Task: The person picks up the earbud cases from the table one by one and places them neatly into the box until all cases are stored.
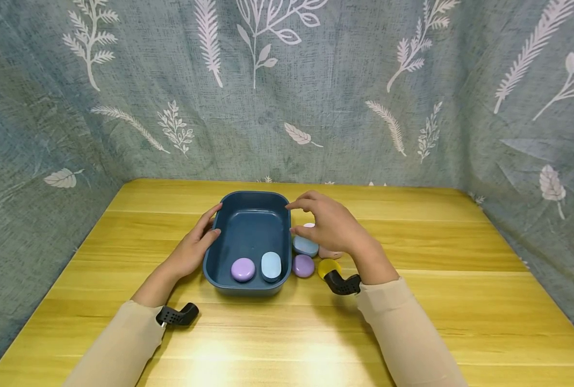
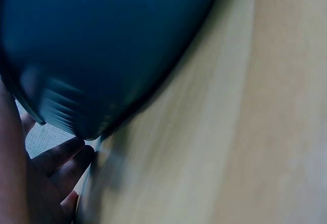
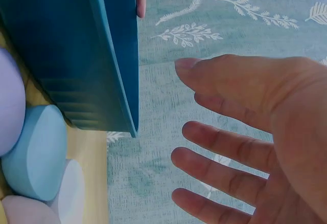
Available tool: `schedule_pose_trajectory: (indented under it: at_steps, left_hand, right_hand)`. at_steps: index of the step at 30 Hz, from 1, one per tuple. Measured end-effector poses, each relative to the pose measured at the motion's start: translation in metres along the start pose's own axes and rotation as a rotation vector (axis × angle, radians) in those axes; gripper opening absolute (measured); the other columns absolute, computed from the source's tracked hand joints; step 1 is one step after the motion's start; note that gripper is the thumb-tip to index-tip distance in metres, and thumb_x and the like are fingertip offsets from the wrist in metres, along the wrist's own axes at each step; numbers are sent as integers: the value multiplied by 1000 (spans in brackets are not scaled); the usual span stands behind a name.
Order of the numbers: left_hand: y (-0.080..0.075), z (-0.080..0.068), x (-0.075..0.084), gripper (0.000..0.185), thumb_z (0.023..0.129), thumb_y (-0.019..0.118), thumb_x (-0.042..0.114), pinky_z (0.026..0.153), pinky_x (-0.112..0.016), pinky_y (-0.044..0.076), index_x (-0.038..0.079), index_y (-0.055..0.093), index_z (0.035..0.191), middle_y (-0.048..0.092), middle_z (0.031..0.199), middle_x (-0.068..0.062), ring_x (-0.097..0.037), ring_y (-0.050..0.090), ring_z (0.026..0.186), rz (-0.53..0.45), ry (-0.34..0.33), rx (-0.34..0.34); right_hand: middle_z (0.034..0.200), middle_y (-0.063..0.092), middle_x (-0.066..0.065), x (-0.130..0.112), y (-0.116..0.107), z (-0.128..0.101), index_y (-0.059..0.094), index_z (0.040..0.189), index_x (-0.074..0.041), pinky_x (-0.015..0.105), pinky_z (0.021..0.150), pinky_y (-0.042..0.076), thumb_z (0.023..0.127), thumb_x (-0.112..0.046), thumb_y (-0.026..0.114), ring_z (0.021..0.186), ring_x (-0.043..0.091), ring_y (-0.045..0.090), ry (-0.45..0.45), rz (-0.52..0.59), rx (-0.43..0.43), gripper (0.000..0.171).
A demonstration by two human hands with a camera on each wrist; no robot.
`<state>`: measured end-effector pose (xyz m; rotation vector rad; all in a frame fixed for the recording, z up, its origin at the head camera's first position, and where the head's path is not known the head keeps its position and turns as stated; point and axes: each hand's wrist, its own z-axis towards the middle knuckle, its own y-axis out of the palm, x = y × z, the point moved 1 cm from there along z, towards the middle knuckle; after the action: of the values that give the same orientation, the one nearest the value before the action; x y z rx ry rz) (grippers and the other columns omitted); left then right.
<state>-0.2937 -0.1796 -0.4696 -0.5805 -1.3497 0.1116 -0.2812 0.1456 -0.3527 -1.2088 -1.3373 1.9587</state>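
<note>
A dark blue plastic bin stands on the table. Inside its near end lie a round purple pebble-shaped piece and an oblong light blue one. My left hand rests against the bin's left side, thumb at the rim; in the left wrist view its fingers lie nearly straight by the outer wall. Just over the right rim hovers my right hand, fingers spread with nothing between them. The right wrist view shows its fingers apart from the bin wall.
Right of the bin sit more pebble-shaped pieces: light blue, purple, yellow and pink, plus a white one partly hidden. A patterned curtain hangs behind the wooden table.
</note>
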Motion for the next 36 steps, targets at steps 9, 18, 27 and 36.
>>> schedule_pose_trajectory:
  at_steps: [9, 18, 27, 36]
  left_hand:
    - [-1, 0, -1, 59, 113, 39, 29, 119, -67, 33, 41, 15, 166, 29, 167, -22, -44, 33, 153, 13, -3, 3]
    - [0, 0, -1, 59, 113, 39, 30, 120, -66, 33, 43, 15, 165, 28, 168, -20, -43, 34, 153, -1, -5, -4]
    - [0, -1, -1, 59, 113, 39, 29, 120, -65, 34, 43, 15, 165, 31, 167, -20, -42, 36, 152, -5, 0, -4]
    - [0, 0, 0, 59, 113, 40, 27, 119, -65, 34, 42, 16, 165, 32, 166, -21, -43, 37, 151, -9, 4, -2]
  right_hand:
    - [143, 59, 3, 9, -1, 1, 67, 139, -17, 48, 99, 53, 94, -31, 78, 122, 29, 62, 19, 21, 1, 49]
    - [145, 58, 6, 17, -3, -1, 64, 141, -17, 49, 98, 53, 94, -31, 78, 119, 29, 62, 20, -2, 0, 52]
    - [147, 56, 7, 25, -7, -3, 63, 143, -17, 50, 98, 53, 94, -30, 78, 122, 30, 62, 57, 6, -18, 53]
    - [148, 54, 9, 30, -13, -6, 61, 145, -18, 51, 98, 53, 94, -29, 78, 125, 32, 60, 101, 23, -50, 54]
